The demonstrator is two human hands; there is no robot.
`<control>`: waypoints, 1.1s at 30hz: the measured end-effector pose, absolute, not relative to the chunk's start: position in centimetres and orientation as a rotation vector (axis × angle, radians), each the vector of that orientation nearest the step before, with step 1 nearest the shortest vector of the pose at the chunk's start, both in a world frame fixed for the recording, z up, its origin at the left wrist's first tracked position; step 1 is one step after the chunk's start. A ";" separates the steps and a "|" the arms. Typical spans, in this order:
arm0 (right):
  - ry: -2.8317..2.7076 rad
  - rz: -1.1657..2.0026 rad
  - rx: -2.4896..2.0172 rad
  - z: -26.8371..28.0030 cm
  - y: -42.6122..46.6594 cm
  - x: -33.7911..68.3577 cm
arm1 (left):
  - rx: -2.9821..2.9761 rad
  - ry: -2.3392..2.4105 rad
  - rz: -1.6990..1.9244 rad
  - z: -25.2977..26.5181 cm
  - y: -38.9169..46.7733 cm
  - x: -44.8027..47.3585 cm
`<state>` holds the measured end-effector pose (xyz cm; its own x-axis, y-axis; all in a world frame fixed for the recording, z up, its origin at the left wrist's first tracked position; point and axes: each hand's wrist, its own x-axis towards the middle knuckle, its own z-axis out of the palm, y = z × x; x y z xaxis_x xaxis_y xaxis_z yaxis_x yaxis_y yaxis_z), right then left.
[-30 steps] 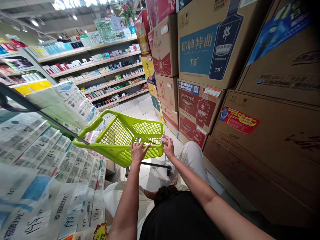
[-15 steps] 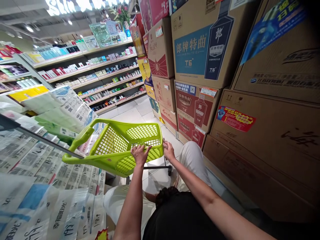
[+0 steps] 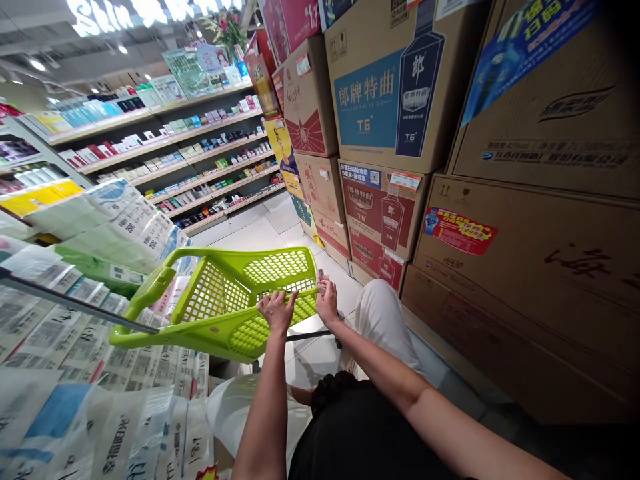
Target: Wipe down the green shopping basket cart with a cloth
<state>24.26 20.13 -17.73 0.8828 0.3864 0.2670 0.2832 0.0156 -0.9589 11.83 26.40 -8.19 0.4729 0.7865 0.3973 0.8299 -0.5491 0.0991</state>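
Note:
A lime-green shopping cart [image 3: 205, 333] with a lattice basket stands in front of me, tilted in view. My left hand [image 3: 277, 311] is closed over the near side rim of the basket. At the basket's front corner, my right hand [image 3: 327, 304] is closed on a crumpled greyish-pink cloth [image 3: 323, 277], which it holds against the rim. The cloth is partly hidden by my fingers. Inside the basket, I see lattice walls and the grid base.
Stacked cardboard cartons [image 3: 373, 100] rise close on my right. Wrapped paper packs [image 3: 125, 227] are piled on the left, with a grey bar [image 3: 85, 307] crossing above them. Shelves of small boxed goods [image 3: 175, 143] stand behind, beyond pale floor tiles [image 3: 240, 230].
The view has shifted, so shelves and cartons sit further left. My right hand remains at the cart's front corner, with more of the cloth showing. My left hand keeps its grip.

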 end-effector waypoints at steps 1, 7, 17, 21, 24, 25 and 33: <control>-0.548 0.079 -1.571 -17.8 20.0 24.3 | -2.602 -1.438 -0.608 -8.1 26.3 11.8; -0.532 0.110 -1.595 -17.6 19.2 24.3 | -2.661 -1.473 -0.428 -7.2 25.8 11.9; -0.559 0.093 -1.691 -18.9 19.7 23.7 | -2.636 -1.466 -0.488 -7.3 25.3 13.0; -0.585 0.075 -1.659 -20.1 19.7 23.8 | -2.653 -1.457 -0.510 -7.4 25.4 12.6; -0.500 0.136 -1.679 -20.9 20.0 23.3 | -2.676 -1.461 -0.456 -7.1 25.4 12.3; -0.488 0.136 -1.682 -21.1 20.1 23.1 | -2.681 -1.461 -0.440 -7.0 25.4 12.3; -0.487 0.306 -1.710 -21.8 19.9 23.3 | -2.650 -1.479 -0.439 -6.8 25.1 13.8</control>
<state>23.34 19.85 -21.81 0.8748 0.4802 0.0644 0.1498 -0.1416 -0.9785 13.80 25.10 -6.77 0.4943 0.8218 0.2833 0.8434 -0.5324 0.0729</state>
